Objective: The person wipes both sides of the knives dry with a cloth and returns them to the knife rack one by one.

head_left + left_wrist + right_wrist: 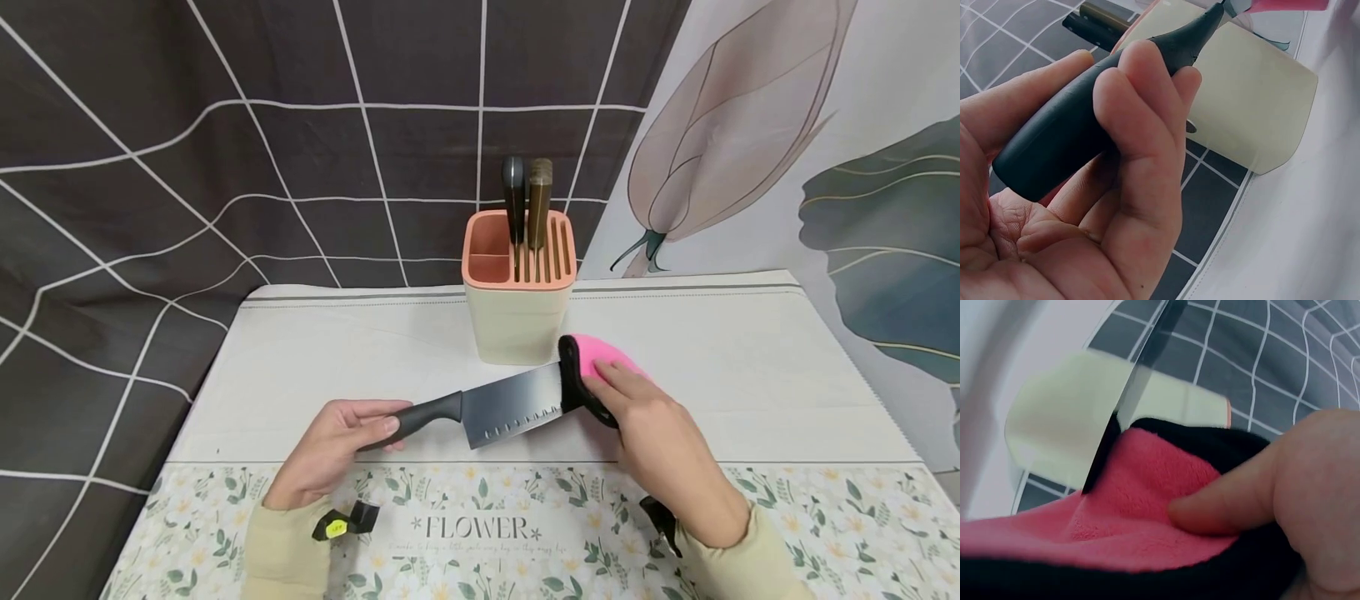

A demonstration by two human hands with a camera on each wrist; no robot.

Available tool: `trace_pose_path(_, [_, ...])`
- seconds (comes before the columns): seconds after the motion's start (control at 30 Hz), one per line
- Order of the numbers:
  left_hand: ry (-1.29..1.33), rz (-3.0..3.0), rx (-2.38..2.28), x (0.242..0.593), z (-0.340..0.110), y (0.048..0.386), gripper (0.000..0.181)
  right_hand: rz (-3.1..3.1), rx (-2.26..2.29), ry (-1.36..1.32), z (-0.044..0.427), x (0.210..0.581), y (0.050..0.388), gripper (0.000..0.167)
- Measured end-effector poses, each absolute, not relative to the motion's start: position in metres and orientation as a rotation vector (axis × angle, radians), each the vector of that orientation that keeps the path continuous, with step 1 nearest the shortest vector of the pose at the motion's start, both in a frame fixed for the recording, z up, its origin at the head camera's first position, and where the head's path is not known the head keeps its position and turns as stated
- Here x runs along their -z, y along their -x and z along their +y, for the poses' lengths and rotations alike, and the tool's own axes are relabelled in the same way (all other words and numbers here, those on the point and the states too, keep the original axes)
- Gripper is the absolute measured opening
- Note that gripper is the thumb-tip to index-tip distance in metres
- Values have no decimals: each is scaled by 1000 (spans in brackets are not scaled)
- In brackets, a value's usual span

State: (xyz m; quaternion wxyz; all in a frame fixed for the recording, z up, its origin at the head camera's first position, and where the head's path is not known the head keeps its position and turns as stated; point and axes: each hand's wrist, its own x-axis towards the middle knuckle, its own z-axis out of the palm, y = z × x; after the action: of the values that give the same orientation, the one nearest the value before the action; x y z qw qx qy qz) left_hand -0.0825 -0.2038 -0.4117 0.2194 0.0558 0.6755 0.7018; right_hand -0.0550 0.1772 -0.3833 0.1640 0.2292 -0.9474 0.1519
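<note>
A cleaver-style kitchen knife (512, 406) with a dark handle is held above the table, its blade pointing right. My left hand (337, 446) grips the handle (1060, 125), thumb on one side and fingertips on the other in the left wrist view. Over the blade's far end, a pink cloth (600, 354) with black edging is folded. My right hand (660, 433) pinches the cloth around the blade; in the right wrist view its thumb presses the pink side (1135, 506). The cloth hides the blade's tip.
Just behind the blade stands a cream knife block (517, 325) with an orange slotted top. Two knives, one with a black handle (513, 196) and one with a brown handle (539, 200), stand in it. A white and floral tablecloth (337, 346) covers the table.
</note>
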Motion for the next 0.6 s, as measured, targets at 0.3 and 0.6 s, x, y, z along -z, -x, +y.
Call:
trace_pose_path(0.3, [-152, 1903, -1928, 411, -210, 83, 41, -2631, -546, -454, 196, 375, 60, 60])
trace_pose_path(0.6, [-189, 1900, -1957, 409, -215, 81, 40, -2646, -701, -305, 223, 370, 66, 61])
